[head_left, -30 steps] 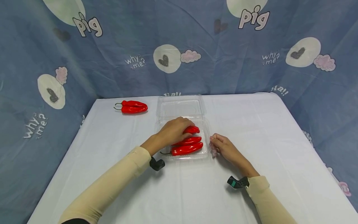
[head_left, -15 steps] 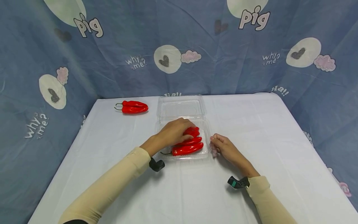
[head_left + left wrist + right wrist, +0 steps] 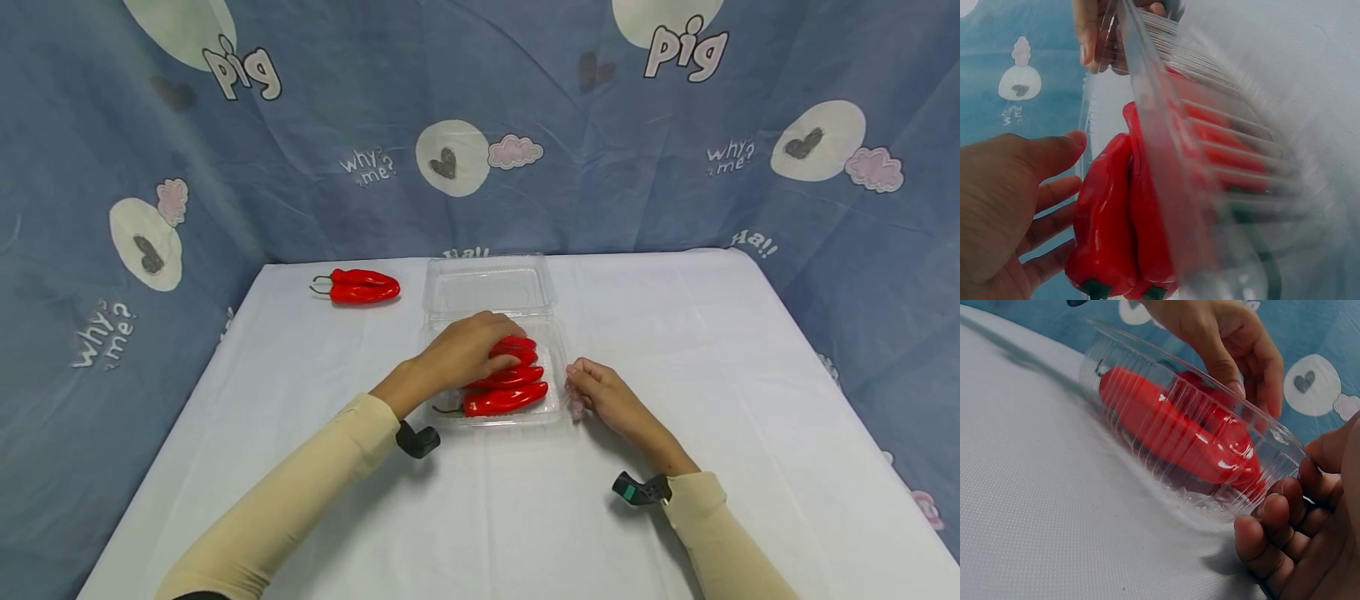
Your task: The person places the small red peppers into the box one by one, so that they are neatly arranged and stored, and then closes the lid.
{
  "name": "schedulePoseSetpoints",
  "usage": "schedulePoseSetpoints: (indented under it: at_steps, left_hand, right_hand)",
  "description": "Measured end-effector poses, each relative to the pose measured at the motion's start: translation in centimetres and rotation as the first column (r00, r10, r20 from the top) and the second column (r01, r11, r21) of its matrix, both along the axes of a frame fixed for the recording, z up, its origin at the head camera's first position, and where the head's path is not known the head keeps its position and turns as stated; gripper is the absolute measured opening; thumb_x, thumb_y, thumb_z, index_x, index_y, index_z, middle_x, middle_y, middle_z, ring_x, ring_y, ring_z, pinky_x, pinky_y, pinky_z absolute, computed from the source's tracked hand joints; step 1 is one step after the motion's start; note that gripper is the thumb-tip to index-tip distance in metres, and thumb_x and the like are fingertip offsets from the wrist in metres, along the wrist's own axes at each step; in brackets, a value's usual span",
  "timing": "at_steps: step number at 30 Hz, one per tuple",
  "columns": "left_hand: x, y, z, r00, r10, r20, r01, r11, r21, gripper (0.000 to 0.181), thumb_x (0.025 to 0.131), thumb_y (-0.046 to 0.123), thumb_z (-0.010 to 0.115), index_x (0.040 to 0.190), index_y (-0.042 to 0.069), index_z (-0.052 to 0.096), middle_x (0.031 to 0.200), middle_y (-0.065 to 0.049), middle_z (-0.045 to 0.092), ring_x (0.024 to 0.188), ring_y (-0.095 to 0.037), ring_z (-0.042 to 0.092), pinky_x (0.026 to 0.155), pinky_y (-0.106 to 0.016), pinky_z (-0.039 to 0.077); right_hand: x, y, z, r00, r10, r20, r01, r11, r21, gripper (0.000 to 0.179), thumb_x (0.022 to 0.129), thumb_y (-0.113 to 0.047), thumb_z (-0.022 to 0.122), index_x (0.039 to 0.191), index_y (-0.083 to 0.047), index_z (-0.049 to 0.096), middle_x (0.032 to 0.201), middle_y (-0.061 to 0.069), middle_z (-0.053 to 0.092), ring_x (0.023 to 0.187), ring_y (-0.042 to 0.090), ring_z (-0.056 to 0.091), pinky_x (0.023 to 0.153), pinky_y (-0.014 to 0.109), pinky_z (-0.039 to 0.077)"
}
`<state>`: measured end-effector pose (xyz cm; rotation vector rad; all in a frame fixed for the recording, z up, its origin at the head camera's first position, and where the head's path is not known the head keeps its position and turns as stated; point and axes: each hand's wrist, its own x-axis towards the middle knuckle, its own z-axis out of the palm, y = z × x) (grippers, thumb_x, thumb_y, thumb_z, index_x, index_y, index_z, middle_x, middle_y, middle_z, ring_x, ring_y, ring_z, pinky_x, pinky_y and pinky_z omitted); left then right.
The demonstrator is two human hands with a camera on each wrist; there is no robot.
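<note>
A clear plastic clamshell container (image 3: 555, 350) lies on the table with its lid folded back. Several red chili peppers (image 3: 504, 400) lie side by side in its base. Over the far peppers is my left hand (image 3: 465, 350). The left wrist view has this hand (image 3: 1004, 200) beside a red pepper (image 3: 1105, 219), thumb apart from the loosely bent fingers. My right hand (image 3: 603, 396) pinches the container's right rim between thumb and fingers, and the right wrist view shows this pinch of the right hand (image 3: 1316, 506) at the corner of the container (image 3: 1179, 494).
Two more red peppers (image 3: 363, 287) with green stems lie at the table's back left. The raised clear lid (image 3: 487, 285) reaches the back edge of the white-covered table (image 3: 480, 517). A blue printed curtain (image 3: 570, 200) hangs behind and at both sides.
The fingers of my left hand have loosened slightly over the far peppers, and more red shows beneath them. My right hand keeps its pinch on the container's rim.
</note>
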<state>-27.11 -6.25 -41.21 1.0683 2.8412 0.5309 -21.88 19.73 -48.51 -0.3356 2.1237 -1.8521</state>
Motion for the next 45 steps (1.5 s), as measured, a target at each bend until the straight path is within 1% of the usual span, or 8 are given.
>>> schedulePoseSetpoints:
  at_steps: [9,15,21,26,33,38,42,45]
  left_hand:
    - [-0.2,-1.2,0.7,1.0,0.027,-0.001,-0.026,0.999,0.034,0.045,0.091,0.032,0.075,0.134,0.021,0.065,0.132,0.003,0.064,0.124,-0.017,0.056,0.102,-0.04,0.051]
    - [-1.2,-3.0,1.6,0.998,0.057,-0.015,-0.055,0.995,0.078,0.044,0.093,0.029,0.074,0.134,0.018,0.063,0.128,0.0,0.064,0.118,-0.018,0.059,0.1,-0.042,0.052]
    - [-2.5,-5.4,2.1,0.99,0.106,-0.09,-0.096,0.99,0.104,0.041,0.093,0.029,0.074,0.132,0.017,0.064,0.122,-0.002,0.067,0.111,-0.02,0.06,0.096,-0.041,0.053]
    - [-3.4,-7.3,2.0,0.981,0.171,-0.088,-0.161,0.981,0.112,0.042,0.093,0.029,0.074,0.132,0.017,0.064,0.125,-0.003,0.066,0.113,-0.022,0.059,0.098,-0.043,0.051]
    - [-4.6,-9.8,1.6,0.967,0.234,-0.098,-0.227,0.971,0.079,0.042,0.094,0.029,0.074,0.132,0.015,0.064,0.129,-0.005,0.064,0.116,-0.025,0.059,0.101,-0.047,0.049]
    - [-5.3,-11.8,0.9,0.957,0.278,-0.084,-0.272,0.959,0.075,0.043,0.094,0.026,0.074,0.133,0.012,0.063,0.133,-0.008,0.062,0.117,-0.029,0.06,0.101,-0.048,0.049]
    - [-5.8,-13.4,0.3,0.951,0.302,-0.07,-0.297,0.952,0.075,0.044,0.094,0.026,0.073,0.133,0.01,0.062,0.136,-0.009,0.061,0.123,-0.03,0.057,0.105,-0.049,0.047]
    - [-6.2,-14.4,0.1,0.947,0.314,-0.071,-0.311,0.949,0.062,0.044,0.094,0.025,0.073,0.133,0.009,0.062,0.136,-0.011,0.061,0.129,-0.03,0.053,0.109,-0.05,0.043]
  right_hand:
    - [-0.1,0.1,-0.1,1.0,0.006,-0.009,-0.006,1.0,0.002,0.034,0.109,-0.023,0.043,0.089,0.005,0.047,0.07,0.004,0.045,0.061,0.014,0.047,0.056,0.025,0.04]
    - [-0.1,0.3,-0.1,1.0,-0.003,-0.012,0.003,1.0,0.018,0.034,0.109,-0.023,0.043,0.09,0.004,0.048,0.07,0.004,0.046,0.06,0.014,0.049,0.057,0.025,0.041]
    - [0.0,0.4,-0.1,1.0,-0.002,-0.011,0.002,1.0,0.013,0.033,0.109,-0.021,0.043,0.09,0.006,0.047,0.072,0.004,0.046,0.061,0.013,0.049,0.057,0.024,0.04]
    - [0.0,0.4,-0.1,1.0,0.002,-0.004,-0.002,1.0,0.0,0.032,0.109,-0.021,0.043,0.09,0.005,0.047,0.073,0.004,0.047,0.062,0.013,0.049,0.057,0.024,0.04]
    - [-0.1,0.3,-0.1,1.0,0.009,-0.006,-0.009,1.0,0.002,0.032,0.109,-0.022,0.043,0.09,0.004,0.048,0.074,0.004,0.048,0.063,0.013,0.048,0.057,0.024,0.039]
    - [-0.1,0.3,-0.2,1.0,0.016,-0.003,-0.016,1.0,-0.009,0.032,0.108,-0.021,0.043,0.091,0.005,0.048,0.075,0.005,0.048,0.063,0.013,0.049,0.057,0.023,0.041]
    - [-0.1,0.2,-0.2,1.0,0.016,-0.004,-0.016,1.0,-0.013,0.032,0.108,-0.021,0.043,0.091,0.005,0.047,0.075,0.006,0.048,0.063,0.013,0.049,0.057,0.023,0.042]
    - [-0.1,0.2,-0.3,1.0,0.015,-0.003,-0.015,1.0,-0.009,0.033,0.109,-0.022,0.043,0.09,0.005,0.047,0.074,0.005,0.047,0.063,0.013,0.048,0.057,0.023,0.041]
